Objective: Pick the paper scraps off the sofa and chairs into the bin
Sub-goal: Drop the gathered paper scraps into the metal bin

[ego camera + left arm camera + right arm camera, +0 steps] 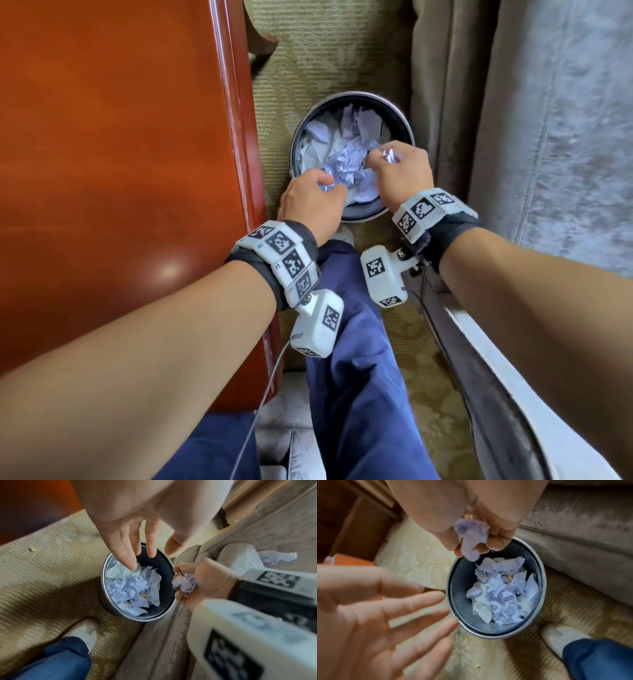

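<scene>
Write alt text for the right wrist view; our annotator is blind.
The right hand holds a crumpled paper scrap over a round bin of paper scraps on carpet. The left hand, fingers spread, hovers beside it.

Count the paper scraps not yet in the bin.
2. One crumpled scrap is gripped in the right hand over the bin; a second scrap lies on the sofa seat beyond it. More may be out of view.
</scene>
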Tool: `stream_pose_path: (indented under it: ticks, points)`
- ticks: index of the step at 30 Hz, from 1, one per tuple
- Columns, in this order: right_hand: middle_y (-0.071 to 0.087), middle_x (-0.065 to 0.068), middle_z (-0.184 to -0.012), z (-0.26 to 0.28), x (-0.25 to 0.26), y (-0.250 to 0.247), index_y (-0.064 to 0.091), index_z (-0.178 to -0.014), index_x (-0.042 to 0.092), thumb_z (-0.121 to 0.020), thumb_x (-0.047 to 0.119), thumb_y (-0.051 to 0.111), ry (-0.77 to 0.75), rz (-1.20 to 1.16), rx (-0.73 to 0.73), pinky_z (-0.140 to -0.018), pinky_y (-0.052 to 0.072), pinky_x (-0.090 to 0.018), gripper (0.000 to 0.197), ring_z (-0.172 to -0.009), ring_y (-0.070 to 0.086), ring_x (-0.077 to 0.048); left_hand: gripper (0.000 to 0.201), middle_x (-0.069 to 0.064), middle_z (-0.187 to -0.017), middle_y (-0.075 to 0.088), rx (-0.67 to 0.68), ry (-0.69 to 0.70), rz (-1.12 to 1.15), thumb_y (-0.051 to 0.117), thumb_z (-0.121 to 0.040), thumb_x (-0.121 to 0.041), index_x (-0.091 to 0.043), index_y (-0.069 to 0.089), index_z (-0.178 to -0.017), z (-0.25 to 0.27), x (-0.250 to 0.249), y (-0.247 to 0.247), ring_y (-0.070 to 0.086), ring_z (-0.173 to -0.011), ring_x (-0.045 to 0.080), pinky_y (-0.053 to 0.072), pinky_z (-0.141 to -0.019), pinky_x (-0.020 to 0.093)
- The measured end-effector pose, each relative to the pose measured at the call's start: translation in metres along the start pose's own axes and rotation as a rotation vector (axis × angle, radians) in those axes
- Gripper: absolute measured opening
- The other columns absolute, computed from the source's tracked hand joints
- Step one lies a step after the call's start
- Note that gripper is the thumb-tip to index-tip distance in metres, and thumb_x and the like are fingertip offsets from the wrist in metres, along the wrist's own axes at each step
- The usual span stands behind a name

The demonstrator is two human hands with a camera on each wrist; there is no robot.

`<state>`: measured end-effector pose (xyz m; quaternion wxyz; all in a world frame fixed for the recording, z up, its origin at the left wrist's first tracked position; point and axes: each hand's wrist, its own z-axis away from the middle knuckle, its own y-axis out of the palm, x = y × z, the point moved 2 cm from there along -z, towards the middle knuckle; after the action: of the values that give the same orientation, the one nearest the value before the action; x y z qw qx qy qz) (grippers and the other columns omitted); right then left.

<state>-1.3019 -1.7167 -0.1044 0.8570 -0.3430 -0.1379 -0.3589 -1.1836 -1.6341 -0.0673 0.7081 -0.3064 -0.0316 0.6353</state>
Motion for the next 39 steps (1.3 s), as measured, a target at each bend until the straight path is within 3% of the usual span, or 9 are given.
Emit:
stream_pose_path:
  ticks: [5, 10, 16, 19, 22, 27, 31, 35, 39]
  points:
    - [0.058, -0.005, -0.068, 0.003, 0.008, 0.001, 0.068, -0.072, 0.014, -0.081, 0.011, 0.061, -0.02, -0.247, 0.035, -0.056, 0.039, -0.021, 0.012, -0.064, 0.049, -0.012, 0.027, -0.001, -0.126, 0.063, 0.004, 0.001, 0.017, 0.058, -0.09, -0.032, -0.024, 0.068, -0.113, 0.007, 0.0, 0.006, 0.057, -0.113, 0.023, 0.046, -0.091, 0.031]
    - [0.066, -0.005, -0.072, 0.011, 0.002, 0.001, 0.072, -0.071, 0.019, -0.079, 0.015, 0.065, -0.041, -0.25, 0.045, -0.065, 0.045, -0.022, 0.012, -0.067, 0.055, -0.011, 0.026, -0.002, -0.122, 0.065, 0.002, 0.021, 0.014, 0.059, -0.089, -0.033, -0.023, 0.069, -0.112, 0.015, 0.006, 0.005, 0.058, -0.111, 0.022, 0.046, -0.093, 0.032]
    - [0.072, -0.005, -0.075, 0.025, 0.003, 0.001, 0.071, -0.066, 0.024, -0.077, 0.022, 0.063, -0.074, -0.162, 0.04, -0.076, 0.055, -0.034, 0.014, -0.071, 0.063, -0.012, 0.023, -0.005, -0.119, 0.065, 0.003, 0.038, 0.015, 0.058, -0.09, -0.033, -0.027, 0.068, -0.109, 0.024, 0.01, -0.011, 0.059, -0.106, 0.02, 0.046, -0.088, 0.03]
    - [0.07, -0.012, -0.075, 0.037, 0.011, 0.005, 0.071, -0.07, 0.017, -0.077, 0.028, 0.06, -0.106, -0.12, 0.021, -0.071, 0.056, -0.039, 0.016, -0.064, 0.059, -0.014, 0.023, -0.007, -0.115, 0.066, 0.019, 0.057, 0.047, 0.057, -0.09, -0.032, -0.027, 0.069, -0.11, 0.032, 0.013, -0.025, 0.06, -0.104, 0.018, 0.046, -0.089, 0.03]
    - [0.067, -0.004, -0.063, 0.055, 0.025, 0.014, 0.068, -0.07, 0.015, -0.076, 0.032, 0.058, -0.141, -0.092, 0.035, -0.066, 0.055, -0.042, 0.021, -0.06, 0.059, -0.015, 0.019, -0.006, -0.1, 0.071, 0.054, 0.067, 0.097, 0.058, -0.088, -0.031, -0.029, 0.069, -0.103, 0.043, 0.018, -0.043, 0.065, -0.096, 0.018, 0.049, -0.086, 0.029]
    - [0.064, 0.004, -0.059, 0.095, 0.058, 0.033, 0.065, -0.065, 0.019, -0.083, 0.029, 0.057, -0.253, 0.033, 0.033, -0.064, 0.049, -0.031, 0.022, -0.059, 0.058, -0.012, 0.014, -0.008, -0.086, 0.073, 0.066, 0.095, 0.205, 0.051, -0.07, -0.039, -0.035, 0.062, -0.077, 0.061, 0.037, -0.087, 0.071, -0.088, 0.021, 0.055, -0.087, 0.036]
    - [0.062, 0.003, -0.059, 0.137, 0.09, 0.054, 0.059, -0.058, 0.024, -0.085, 0.03, 0.058, -0.365, 0.188, 0.03, -0.065, 0.05, -0.035, 0.028, -0.059, 0.056, -0.015, 0.015, -0.015, -0.072, 0.064, 0.036, 0.133, 0.272, 0.053, -0.075, -0.034, -0.031, 0.064, -0.085, 0.072, 0.066, -0.133, 0.07, -0.088, 0.02, 0.055, -0.086, 0.034]
    - [0.068, -0.008, -0.074, 0.186, 0.128, 0.102, 0.063, -0.073, 0.013, -0.092, 0.027, 0.057, -0.523, 0.418, 0.104, -0.066, 0.047, -0.034, 0.024, -0.072, 0.062, -0.027, 0.013, -0.016, -0.084, 0.062, -0.031, 0.138, 0.277, 0.059, -0.087, -0.027, -0.031, 0.065, -0.098, 0.082, 0.115, -0.19, 0.065, -0.094, 0.019, 0.051, -0.088, 0.031]
    - [0.067, -0.006, -0.074, 0.241, 0.167, 0.185, 0.068, -0.082, 0.014, -0.092, 0.026, 0.055, -0.62, 0.543, 0.224, -0.064, 0.047, -0.031, 0.02, -0.073, 0.062, -0.03, 0.017, -0.012, -0.091, 0.06, -0.133, 0.106, 0.289, 0.057, -0.09, -0.022, -0.026, 0.067, -0.104, 0.095, 0.189, -0.261, 0.062, -0.097, 0.019, 0.046, -0.083, 0.025]
